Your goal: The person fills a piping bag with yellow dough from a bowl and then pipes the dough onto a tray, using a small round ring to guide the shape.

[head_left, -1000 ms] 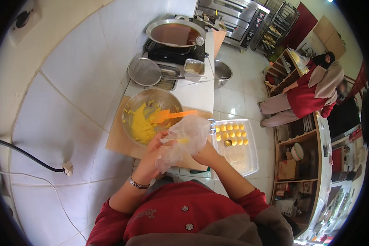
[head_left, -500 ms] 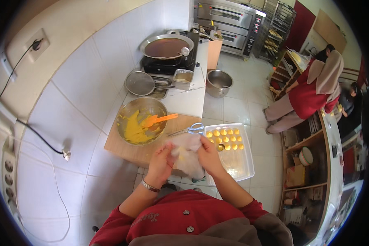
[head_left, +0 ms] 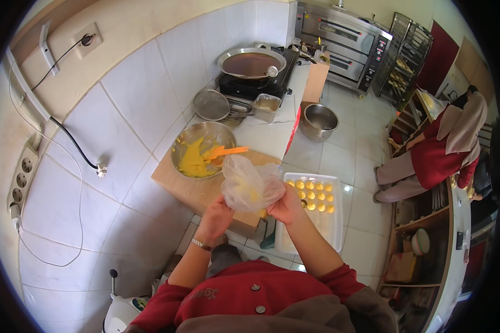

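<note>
A thin clear plastic bag [head_left: 243, 180], smeared inside with a little pale yellow, is held up between both hands. My left hand [head_left: 214, 215] pinches its lower left edge, and my right hand [head_left: 286, 205] is closed on its right side. Just beyond the bag, on a wooden board [head_left: 175, 180], sits a steel bowl [head_left: 179, 137] with soft yellow paste [head_left: 193, 159] and an orange spatula [head_left: 229, 150] in it. To the right, a white plastic tray [head_left: 311, 236] carries rows of small yellow mounds [head_left: 311, 195]. The scissors are hidden behind the bag.
Farther off, a wide pan of brown liquid [head_left: 250, 65] rests on a black stove [head_left: 233, 87], near a sieve [head_left: 211, 105] and a square metal container [head_left: 265, 106]. A steel pot [head_left: 320, 123] stands beyond the tray. At right, a person [head_left: 428, 144] works by wooden shelves [head_left: 422, 222].
The bag has risen slightly and puffed out, now covering the scissors. My view has shifted, so the surroundings sit farther right.
</note>
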{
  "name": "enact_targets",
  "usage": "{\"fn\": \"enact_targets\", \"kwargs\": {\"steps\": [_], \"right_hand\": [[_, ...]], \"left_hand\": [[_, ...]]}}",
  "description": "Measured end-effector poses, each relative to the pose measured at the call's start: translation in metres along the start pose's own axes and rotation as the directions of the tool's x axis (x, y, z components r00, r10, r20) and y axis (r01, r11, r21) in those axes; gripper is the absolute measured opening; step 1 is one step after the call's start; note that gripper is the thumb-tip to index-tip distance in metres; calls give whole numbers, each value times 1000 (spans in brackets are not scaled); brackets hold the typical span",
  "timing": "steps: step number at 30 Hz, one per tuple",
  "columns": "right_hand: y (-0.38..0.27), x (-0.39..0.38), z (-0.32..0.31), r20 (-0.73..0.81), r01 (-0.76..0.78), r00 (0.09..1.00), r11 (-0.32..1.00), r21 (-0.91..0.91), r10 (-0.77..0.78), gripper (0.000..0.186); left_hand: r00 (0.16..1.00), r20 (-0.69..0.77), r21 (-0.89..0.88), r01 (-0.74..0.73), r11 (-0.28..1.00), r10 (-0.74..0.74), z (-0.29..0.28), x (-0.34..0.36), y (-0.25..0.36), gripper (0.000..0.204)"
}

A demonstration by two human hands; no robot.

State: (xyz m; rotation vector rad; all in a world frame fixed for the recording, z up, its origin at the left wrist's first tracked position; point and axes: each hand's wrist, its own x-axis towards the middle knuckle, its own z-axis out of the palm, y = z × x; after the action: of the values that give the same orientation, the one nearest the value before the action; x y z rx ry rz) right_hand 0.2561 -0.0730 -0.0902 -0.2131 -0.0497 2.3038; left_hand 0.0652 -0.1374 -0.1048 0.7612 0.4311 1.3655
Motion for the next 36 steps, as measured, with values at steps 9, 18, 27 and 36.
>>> {"fn": "enact_targets", "kwargs": {"steps": [9, 18, 27, 36], "right_hand": [[-28, -2, 12, 107, 134, 985, 216, -967, -133, 25], [-9, -1, -37, 196, 193, 981, -213, -958, 8, 22], [8, 0, -38, 73, 187, 970, -525, -830, 230, 17], [3, 23, -39, -29, 11, 990, 273, -962, -140, 38]], "left_hand": [[984, 54, 563, 110, 819, -169, 35, 9, -31, 36], [903, 331, 771, -426, 474, 273, 74, 10, -28, 37], [993, -43, 736, 108, 668, -113, 39, -18, -42, 48], [984, 158, 987, -155, -42, 80, -77, 3, -42, 47]]}}
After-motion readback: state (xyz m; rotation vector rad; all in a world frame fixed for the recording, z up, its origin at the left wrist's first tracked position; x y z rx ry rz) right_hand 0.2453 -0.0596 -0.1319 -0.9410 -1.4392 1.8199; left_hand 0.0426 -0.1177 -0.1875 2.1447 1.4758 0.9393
